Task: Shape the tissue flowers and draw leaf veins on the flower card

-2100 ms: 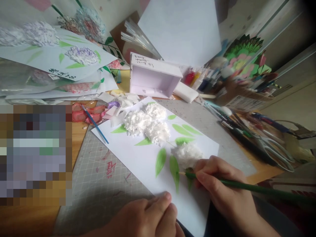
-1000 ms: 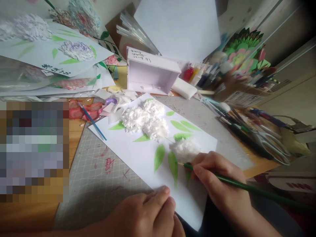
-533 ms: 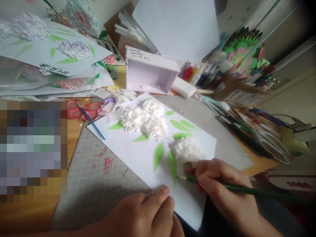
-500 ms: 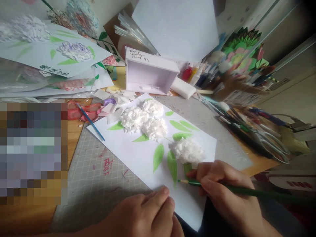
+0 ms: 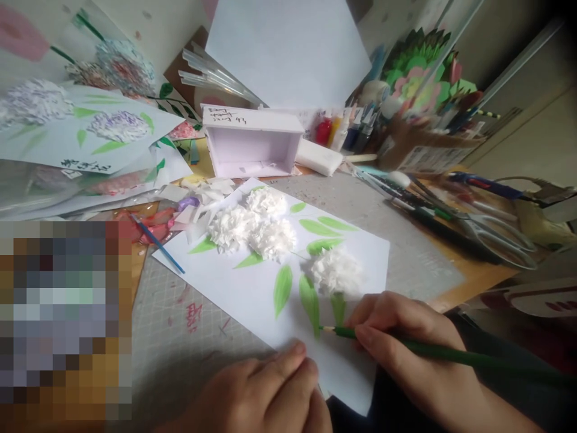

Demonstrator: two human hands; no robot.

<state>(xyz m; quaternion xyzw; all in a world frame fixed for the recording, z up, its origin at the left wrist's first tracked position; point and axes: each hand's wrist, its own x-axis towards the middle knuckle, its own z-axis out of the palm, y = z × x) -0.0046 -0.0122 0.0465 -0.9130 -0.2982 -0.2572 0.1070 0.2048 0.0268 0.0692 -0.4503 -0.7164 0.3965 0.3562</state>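
A white sheet [image 5: 252, 288] lies on a grey cutting mat [image 5: 180, 337], with white tissue flowers [image 5: 252, 225] and painted green leaves [image 5: 282, 290] on it. My right hand [image 5: 406, 349] is closed on a green paintbrush [image 5: 451, 355]. The brush tip touches the paper at the foot of a green leaf, just below the lowest tissue flower [image 5: 336, 270]. My left hand [image 5: 265, 397] rests with its fingers curled on the sheet's near edge, nothing visibly in it.
A blue brush [image 5: 157, 243] lies by torn white paper scraps [image 5: 202, 198] at the sheet's left corner. An open white box [image 5: 250, 144] stands behind. Finished flower pictures [image 5: 90, 129] pile at the left. Scissors [image 5: 496, 234], pens and paint bottles [image 5: 333, 129] crowd the right.
The brush tip has slid down and left from beside the lowest flower to the base of a leaf. My left hand has stayed on the sheet's edge. The view has tilted slightly.
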